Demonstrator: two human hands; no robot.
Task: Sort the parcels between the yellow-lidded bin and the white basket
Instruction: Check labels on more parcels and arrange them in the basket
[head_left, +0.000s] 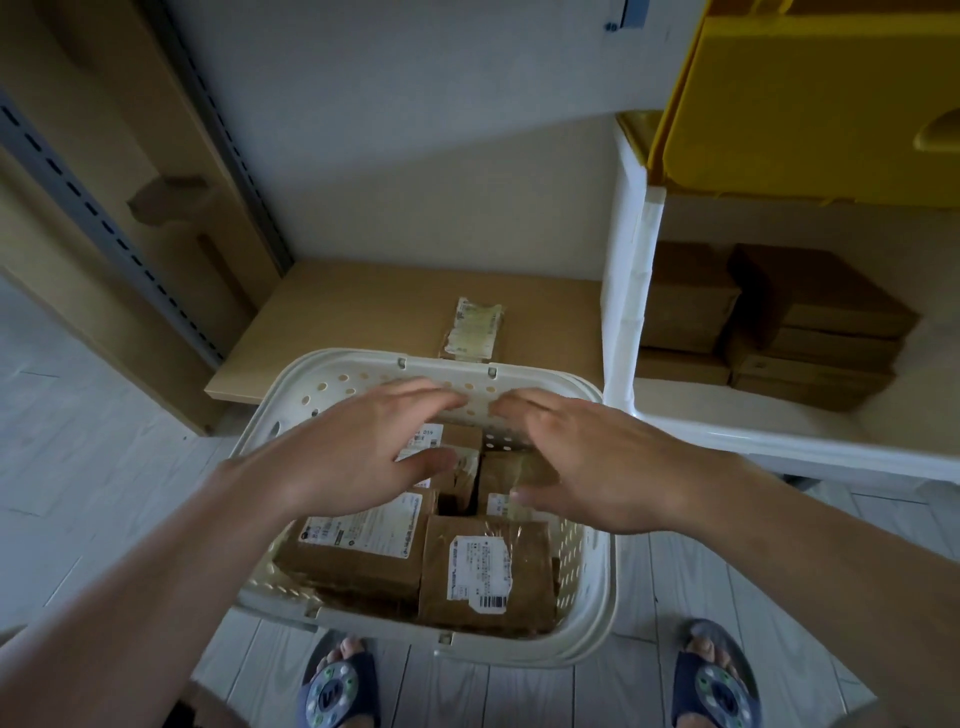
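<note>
While the white basket (587, 597) sits on the floor between your feet, brown parcels (485, 577) with white labels fill it, two large ones along its near edge and smaller ones packed toward its far edge. Your left hand (358, 457) hovers over the far left part of the basket, fingers spread and relaxed, gripping nothing. Your right hand (587, 462) hovers over the far right part in the same way, fingers loose, holding nothing; the fingertips of both hands nearly meet above the far wall. Just past the far rim, one small taped parcel (475, 330) lies on a low wooden shelf (363, 312). To the right, the bin (626, 291) with its yellow lid (810, 104) raised holds stacked brown boxes (810, 301).
</note>
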